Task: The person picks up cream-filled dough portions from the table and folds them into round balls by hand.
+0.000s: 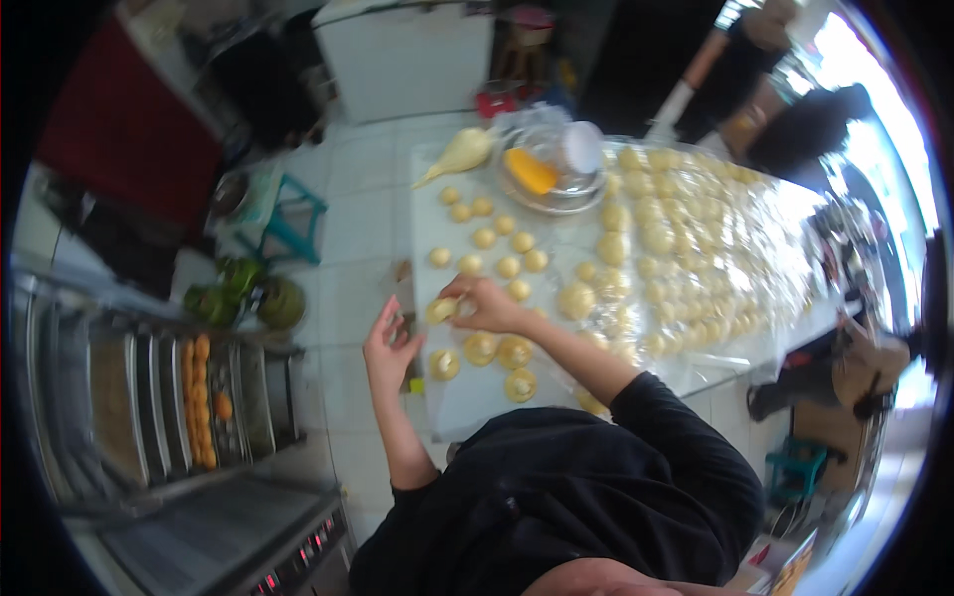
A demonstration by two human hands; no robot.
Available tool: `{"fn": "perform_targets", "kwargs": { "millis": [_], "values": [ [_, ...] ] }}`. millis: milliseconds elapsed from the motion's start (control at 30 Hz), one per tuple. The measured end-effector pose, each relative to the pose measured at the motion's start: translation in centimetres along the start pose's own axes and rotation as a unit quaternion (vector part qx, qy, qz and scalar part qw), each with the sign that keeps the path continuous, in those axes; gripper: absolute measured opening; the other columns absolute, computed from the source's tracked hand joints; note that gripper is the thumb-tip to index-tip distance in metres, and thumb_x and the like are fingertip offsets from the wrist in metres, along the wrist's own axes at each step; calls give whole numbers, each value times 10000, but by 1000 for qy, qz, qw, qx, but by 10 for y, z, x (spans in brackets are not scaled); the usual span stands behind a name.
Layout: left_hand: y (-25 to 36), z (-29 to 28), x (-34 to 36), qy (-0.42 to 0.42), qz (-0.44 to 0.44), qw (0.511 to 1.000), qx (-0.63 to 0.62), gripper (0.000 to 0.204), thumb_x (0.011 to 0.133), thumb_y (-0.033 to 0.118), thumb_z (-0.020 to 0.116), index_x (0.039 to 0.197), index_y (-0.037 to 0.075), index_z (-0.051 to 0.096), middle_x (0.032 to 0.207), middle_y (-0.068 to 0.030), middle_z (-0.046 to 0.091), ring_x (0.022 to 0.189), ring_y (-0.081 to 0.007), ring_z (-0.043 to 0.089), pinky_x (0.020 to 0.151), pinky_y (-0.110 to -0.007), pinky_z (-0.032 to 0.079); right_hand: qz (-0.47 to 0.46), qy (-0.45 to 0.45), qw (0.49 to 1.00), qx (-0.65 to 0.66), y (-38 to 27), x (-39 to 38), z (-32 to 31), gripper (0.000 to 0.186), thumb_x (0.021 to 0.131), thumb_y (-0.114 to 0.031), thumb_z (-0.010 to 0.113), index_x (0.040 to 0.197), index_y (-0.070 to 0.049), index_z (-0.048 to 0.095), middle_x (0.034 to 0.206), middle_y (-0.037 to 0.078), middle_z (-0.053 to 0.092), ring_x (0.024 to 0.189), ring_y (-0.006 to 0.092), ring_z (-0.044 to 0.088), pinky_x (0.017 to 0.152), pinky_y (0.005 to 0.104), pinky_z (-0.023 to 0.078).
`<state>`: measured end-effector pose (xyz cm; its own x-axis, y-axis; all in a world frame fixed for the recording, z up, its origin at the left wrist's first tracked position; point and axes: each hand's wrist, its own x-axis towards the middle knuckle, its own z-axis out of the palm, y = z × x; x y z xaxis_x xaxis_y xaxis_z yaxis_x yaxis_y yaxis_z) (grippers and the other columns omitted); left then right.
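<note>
My right hand (485,306) reaches over the left part of the white table, its fingers curled against a piece of dough (439,311) with pale filling. Beside it, just off the table's left edge, my left hand (391,343) is raised with fingers and thumb apart, holding nothing. Several flattened dough rounds topped with pale filling, such as one dough round (520,385), lie nearer to me. Beyond my hands sit several small dough balls (484,238). Further back lies a full piping bag (465,154), next to a metal bowl (556,209) with an orange scraper (530,172) in it.
Clear plastic sheeting (715,248) covers many rows of dough pieces on the right. A rack (149,397) with trays of browned buns stands at left, near green gas cylinders (234,293) and a teal stool (293,219). Other people (740,79) are at the far right.
</note>
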<state>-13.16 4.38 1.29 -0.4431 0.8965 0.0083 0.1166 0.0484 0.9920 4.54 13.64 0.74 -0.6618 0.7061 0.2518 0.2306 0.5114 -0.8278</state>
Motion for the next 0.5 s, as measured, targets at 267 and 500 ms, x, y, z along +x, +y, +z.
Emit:
{"fn": "perform_targets", "kwargs": {
  "millis": [267, 500],
  "values": [
    [16, 33, -23, -196, -69, 971, -115, 409, 676, -83, 612, 1068, -63, 497, 919, -121, 593, 828, -159, 580, 760, -247, 457, 150, -22, 936, 319, -13, -60, -12, 434, 693, 26, 618, 1104, 11, 482, 930, 75, 587, 817, 121, 577, 703, 231, 472],
    [21, 63, -32, -190, -59, 980, -23, 458, 708, -78, 573, 1146, -44, 442, 971, -155, 577, 864, -159, 573, 752, -238, 451, 278, 227, 902, 238, 2, -87, -16, 354, 710, 36, 557, 1059, 24, 503, 964, 112, 582, 799, 145, 588, 704, 255, 487]
  ]
}}
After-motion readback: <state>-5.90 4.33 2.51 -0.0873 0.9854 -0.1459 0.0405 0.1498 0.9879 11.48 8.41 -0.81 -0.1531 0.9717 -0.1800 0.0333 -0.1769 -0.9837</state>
